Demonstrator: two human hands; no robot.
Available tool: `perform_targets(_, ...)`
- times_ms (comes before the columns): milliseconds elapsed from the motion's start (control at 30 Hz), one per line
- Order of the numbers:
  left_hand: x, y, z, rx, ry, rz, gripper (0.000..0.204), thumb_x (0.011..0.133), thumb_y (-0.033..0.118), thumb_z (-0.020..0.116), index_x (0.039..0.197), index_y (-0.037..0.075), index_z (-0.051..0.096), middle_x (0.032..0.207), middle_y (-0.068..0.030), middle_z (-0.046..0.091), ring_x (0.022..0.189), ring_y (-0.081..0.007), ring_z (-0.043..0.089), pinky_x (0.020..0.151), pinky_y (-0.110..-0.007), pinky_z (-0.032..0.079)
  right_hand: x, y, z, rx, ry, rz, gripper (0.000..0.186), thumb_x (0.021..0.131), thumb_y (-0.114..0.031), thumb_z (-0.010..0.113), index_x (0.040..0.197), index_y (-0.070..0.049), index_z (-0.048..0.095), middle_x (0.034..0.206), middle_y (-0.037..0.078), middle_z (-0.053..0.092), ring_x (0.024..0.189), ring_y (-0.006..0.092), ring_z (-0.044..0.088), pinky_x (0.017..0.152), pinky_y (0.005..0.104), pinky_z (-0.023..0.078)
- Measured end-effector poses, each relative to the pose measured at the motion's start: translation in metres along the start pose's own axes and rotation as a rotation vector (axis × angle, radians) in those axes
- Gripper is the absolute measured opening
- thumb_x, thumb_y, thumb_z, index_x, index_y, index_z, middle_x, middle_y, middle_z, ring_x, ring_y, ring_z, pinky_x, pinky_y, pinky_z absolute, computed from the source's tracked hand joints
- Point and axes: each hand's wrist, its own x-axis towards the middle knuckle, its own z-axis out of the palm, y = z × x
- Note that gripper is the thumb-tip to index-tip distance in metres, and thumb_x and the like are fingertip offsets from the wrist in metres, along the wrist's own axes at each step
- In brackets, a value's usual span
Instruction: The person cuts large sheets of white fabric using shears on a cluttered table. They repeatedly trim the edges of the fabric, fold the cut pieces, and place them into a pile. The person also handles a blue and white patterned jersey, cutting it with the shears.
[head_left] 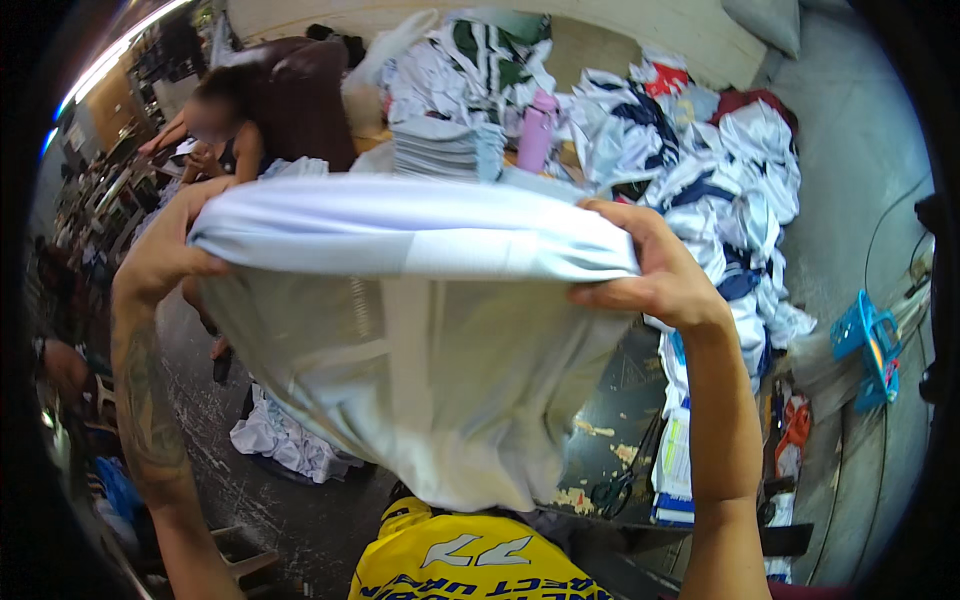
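A white garment [420, 350] hangs stretched out in front of me, its doubled upper edge pulled wide and its lower part drooping toward my yellow shirt [470, 560]. My left hand [175, 245] is closed on one end of that edge, thumb in front. At the opposite end my right hand [655, 265] pinches the cloth between thumb and fingers. Motion blurs the fabric slightly; its exact kind is unclear. Below and right of it, dark-handled scissors [612, 494] lie on a dark tabletop [625, 385] beside scattered scraps.
Heaped white and navy garments [725, 215] fill the right side. Beyond the cloth stand a stack of folded grey fabric [437, 150] and a pink bottle [537, 132]. A blue plastic basket [866, 345] is far right. Another person [240, 150] sits at left. White cloth [285, 440] lies low left.
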Motion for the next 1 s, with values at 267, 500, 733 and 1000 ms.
perform_targets(267, -0.016, -0.031, -0.122, 1.066, 0.956, -0.275, 0.014, 0.097, 0.003, 0.060, 0.110, 0.009, 0.064, 0.116, -0.0221, 0.077, 0.114, -0.0432, 0.073, 0.089, -0.051, 0.055, 0.053, 0.003, -0.041, -1.151, 0.371, 0.375, 0.048, 0.076, -0.009, 0.081, 0.124, -0.007, 0.073, 0.112, 0.021, 0.078, 0.107, 0.0430, 0.073, 0.097, 0.0500, 0.058)
perform_targets(500, -0.234, -0.152, 0.071, 0.881, 0.961, -0.370, 0.049, 0.098, 0.008, 0.066, 0.146, -0.001, 0.062, 0.137, -0.0237, 0.069, 0.128, -0.0354, 0.065, 0.111, -0.045, 0.048, -0.075, 0.096, 0.003, -0.893, 0.582, -0.162, 0.062, 0.074, 0.010, 0.071, 0.134, -0.007, 0.069, 0.131, 0.019, 0.069, 0.126, 0.0436, 0.064, 0.106, 0.0427, 0.052)
perform_targets(733, -0.297, -0.214, 0.297, 0.204, 0.030, -0.776, 0.086, 0.093, 0.025, 0.080, 0.167, 0.012, 0.038, 0.160, -0.0304, 0.046, 0.142, -0.0506, 0.051, 0.117, -0.054, 0.045, -0.186, 0.175, 0.062, -0.914, -0.062, 0.765, 0.065, 0.076, -0.007, 0.085, 0.138, -0.012, 0.067, 0.137, 0.013, 0.063, 0.127, 0.0380, 0.061, 0.107, 0.0484, 0.052)
perform_targets(1000, -0.084, -0.371, 0.246, 0.879, 0.369, -0.407, 0.077, 0.101, 0.048, 0.068, 0.165, 0.013, 0.043, 0.171, -0.0211, 0.037, 0.160, -0.0415, 0.031, 0.129, -0.063, 0.021, -0.247, 0.240, 0.186, -0.755, 0.054, 0.704, 0.069, 0.091, -0.038, 0.082, 0.151, -0.013, 0.059, 0.163, 0.020, 0.048, 0.149, 0.0434, 0.046, 0.123, 0.0499, 0.041)
